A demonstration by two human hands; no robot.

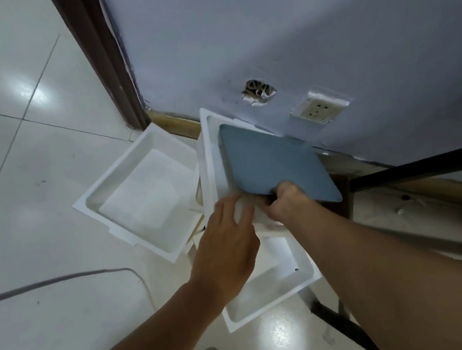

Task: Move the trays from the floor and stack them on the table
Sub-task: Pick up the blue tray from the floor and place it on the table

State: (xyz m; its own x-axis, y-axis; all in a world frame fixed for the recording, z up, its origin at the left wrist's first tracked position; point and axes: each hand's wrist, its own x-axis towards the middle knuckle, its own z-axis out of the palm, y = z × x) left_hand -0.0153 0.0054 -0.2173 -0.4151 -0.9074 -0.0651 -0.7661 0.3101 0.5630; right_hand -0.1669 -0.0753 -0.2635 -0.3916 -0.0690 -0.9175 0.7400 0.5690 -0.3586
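Blue tray (272, 163) pinched by right hand (285, 201), left hand (228, 246) beside.

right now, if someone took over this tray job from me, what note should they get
Right hand: closed on the near edge of the blue tray, which lies tilted in a white tray leaning at the wall.
Left hand: open, fingers resting on that leaning tray's lower edge.
Two more white trays on the floor: one to the left, one nearer, under the arms.
Done: nothing visibly stacked; no tabletop in view.
Left: lift every tray and stack them on the table.
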